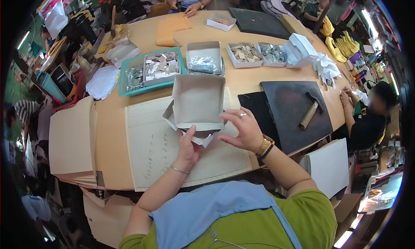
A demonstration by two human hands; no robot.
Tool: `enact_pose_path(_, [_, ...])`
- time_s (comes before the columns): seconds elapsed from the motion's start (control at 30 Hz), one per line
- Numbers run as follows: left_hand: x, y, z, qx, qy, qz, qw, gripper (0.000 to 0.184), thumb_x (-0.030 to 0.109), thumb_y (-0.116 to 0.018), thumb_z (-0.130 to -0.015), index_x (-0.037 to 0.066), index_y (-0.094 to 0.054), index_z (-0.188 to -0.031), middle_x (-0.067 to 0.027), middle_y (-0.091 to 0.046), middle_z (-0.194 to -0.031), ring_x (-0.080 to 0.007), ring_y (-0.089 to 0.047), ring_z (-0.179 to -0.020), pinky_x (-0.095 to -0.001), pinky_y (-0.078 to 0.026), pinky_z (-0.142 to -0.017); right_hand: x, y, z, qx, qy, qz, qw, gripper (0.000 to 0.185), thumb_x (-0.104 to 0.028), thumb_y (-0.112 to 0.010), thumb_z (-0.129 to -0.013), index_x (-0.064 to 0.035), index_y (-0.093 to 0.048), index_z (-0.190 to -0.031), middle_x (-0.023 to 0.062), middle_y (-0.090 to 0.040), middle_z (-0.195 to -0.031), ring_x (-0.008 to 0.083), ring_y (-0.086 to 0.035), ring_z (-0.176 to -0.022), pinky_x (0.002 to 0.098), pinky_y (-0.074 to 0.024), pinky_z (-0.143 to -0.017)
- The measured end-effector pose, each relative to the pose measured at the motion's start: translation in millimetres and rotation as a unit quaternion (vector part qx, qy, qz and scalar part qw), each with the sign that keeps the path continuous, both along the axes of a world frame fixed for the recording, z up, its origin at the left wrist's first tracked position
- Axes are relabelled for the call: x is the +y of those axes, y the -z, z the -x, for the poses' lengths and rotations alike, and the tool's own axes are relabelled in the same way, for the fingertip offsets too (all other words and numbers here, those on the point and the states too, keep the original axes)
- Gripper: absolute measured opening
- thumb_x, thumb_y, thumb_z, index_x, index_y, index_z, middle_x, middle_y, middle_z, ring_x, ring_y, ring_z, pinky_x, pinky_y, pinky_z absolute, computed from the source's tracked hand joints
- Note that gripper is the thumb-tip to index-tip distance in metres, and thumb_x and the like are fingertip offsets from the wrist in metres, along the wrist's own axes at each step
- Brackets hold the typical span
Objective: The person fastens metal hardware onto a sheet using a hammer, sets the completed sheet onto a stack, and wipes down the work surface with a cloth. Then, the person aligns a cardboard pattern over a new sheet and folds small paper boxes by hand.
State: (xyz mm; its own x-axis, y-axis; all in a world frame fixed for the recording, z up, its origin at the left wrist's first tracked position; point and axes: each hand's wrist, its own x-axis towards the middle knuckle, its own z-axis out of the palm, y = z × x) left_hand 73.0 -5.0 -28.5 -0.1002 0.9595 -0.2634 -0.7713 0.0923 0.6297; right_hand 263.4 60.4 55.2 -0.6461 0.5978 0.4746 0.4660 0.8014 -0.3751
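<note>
A grey cardboard box point(199, 101) stands open toward me above the pale board point(151, 149) on the table. My left hand point(189, 150) grips its lower edge, thumb on top, with white folded flaps beside the fingers. At the box's lower right corner is my right hand point(243, 131), its thumb and fingers curved and apart, with nothing seen between them. Whether its fingertips touch the box cannot be made out. Just behind sits another open box point(204, 54) with clear plastic packets.
A teal tray point(122, 79) with small pieces lies back left. A hammer point(309, 115) rests on a black slab point(294, 93) at right. White boxes point(244, 64) of pieces stand behind. Stacked sheets point(71, 139) are at left. Co-workers sit across and at right.
</note>
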Motion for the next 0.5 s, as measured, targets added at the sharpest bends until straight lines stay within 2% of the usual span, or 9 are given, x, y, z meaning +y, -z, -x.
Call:
enact_pose_path(0.07, [-0.9, -3.5, -1.6, 0.0, -0.001, 0.003, 1.0, 0.049, 0.027, -0.054, -0.094, 0.006, -0.039, -0.135, -0.0109, -0.053, -0.129, -0.024, -0.053, -0.12, -0.0418, -0.045, -0.102, 6.1, -3.2, -3.3, 0.044, -0.008, 0.086, 0.995, 0.043, -0.019, -0.073, -0.081, -0.0062, -0.055, -0.118, 0.0117, -0.06, -0.109, 0.0241, -0.061, -0.099, 0.0379, -0.0457, -0.089])
enact_pose_path(0.17, [-2.3, -9.6, -3.9, 0.009, -0.015, 0.016, 1.0, 0.05, 0.025, -0.058, -0.092, 0.006, -0.039, -0.135, -0.0106, -0.053, -0.129, -0.0245, -0.054, -0.118, -0.0422, -0.045, -0.101, 22.5, 20.9, 0.1, 0.171, 0.056, 0.221, 0.959, 0.047, -0.025, -0.074, -0.082, -0.0052, -0.054, -0.12, 0.0099, -0.06, -0.111, 0.0214, -0.063, -0.095, 0.0352, -0.0478, -0.084])
enact_pose_path(0.2, [-2.7, -10.4, -4.6, 0.013, -0.02, 0.02, 1.0, 0.05, 0.023, -0.059, -0.092, 0.006, -0.038, -0.134, -0.0105, -0.053, -0.128, -0.0247, -0.054, -0.118, -0.0425, -0.044, -0.101, 29.7, 26.8, 0.3, 0.196, 0.063, 0.254, 0.945, 0.043, -0.019, -0.072, -0.084, -0.0046, -0.051, -0.119, 0.009, -0.059, -0.111, 0.0162, -0.062, -0.096, 0.0302, -0.0491, -0.08])
enact_pose_path(0.3, [-3.2, -10.0, -4.8, 0.016, -0.029, 0.02, 0.999, 0.053, 0.02, -0.062, -0.09, 0.007, -0.036, -0.135, -0.0101, -0.051, -0.128, -0.0252, -0.053, -0.118, -0.0431, -0.044, -0.101, 47.9, 39.1, 3.1, 0.352, 0.024, 0.389, 0.851, 0.042, -0.015, -0.071, -0.086, -0.0055, -0.045, -0.118, 0.0103, -0.059, -0.11, 0.0151, -0.061, -0.097, 0.0268, -0.0486, -0.08])
enact_pose_path(0.33, [-3.3, -7.5, -3.9, 0.017, -0.019, 0.019, 0.999, 0.055, 0.02, -0.062, -0.09, 0.007, -0.034, -0.135, -0.0101, -0.05, -0.129, -0.0253, -0.052, -0.119, -0.0432, -0.044, -0.101, 53.1, 35.7, 0.0, 0.331, 0.016, 0.414, 0.848, 0.041, -0.013, -0.07, -0.087, -0.0075, -0.042, -0.116, 0.011, -0.06, -0.108, 0.0137, -0.06, -0.096, 0.0255, -0.0485, -0.08])
enact_pose_path(0.43, [-2.1, -2.7, -2.3, 0.016, 0.004, 0.015, 1.0, 0.06, 0.019, -0.064, -0.089, 0.009, -0.03, -0.138, -0.0108, -0.047, -0.131, -0.0248, -0.049, -0.122, -0.0426, -0.043, -0.102, 59.2, 22.3, -1.2, 0.349, -0.025, 0.471, 0.81, 0.05, -0.013, -0.072, -0.085, -0.0074, -0.04, -0.123, 0.0097, -0.06, -0.106, 0.0124, -0.059, -0.093, 0.0255, -0.0483, -0.079])
enact_pose_path(0.5, [-2.6, -7.7, -2.8, 0.008, 0.01, 0.017, 1.0, 0.064, 0.018, -0.067, -0.088, 0.009, -0.028, -0.138, -0.0117, -0.045, -0.131, -0.0237, -0.047, -0.123, -0.0409, -0.042, -0.103, 57.8, 8.2, -5.5, 0.331, -0.023, 0.47, 0.818, 0.062, -0.014, -0.073, -0.084, -0.0073, -0.035, -0.133, 0.0093, -0.06, -0.105, 0.0117, -0.058, -0.091, 0.0263, -0.0486, -0.079])
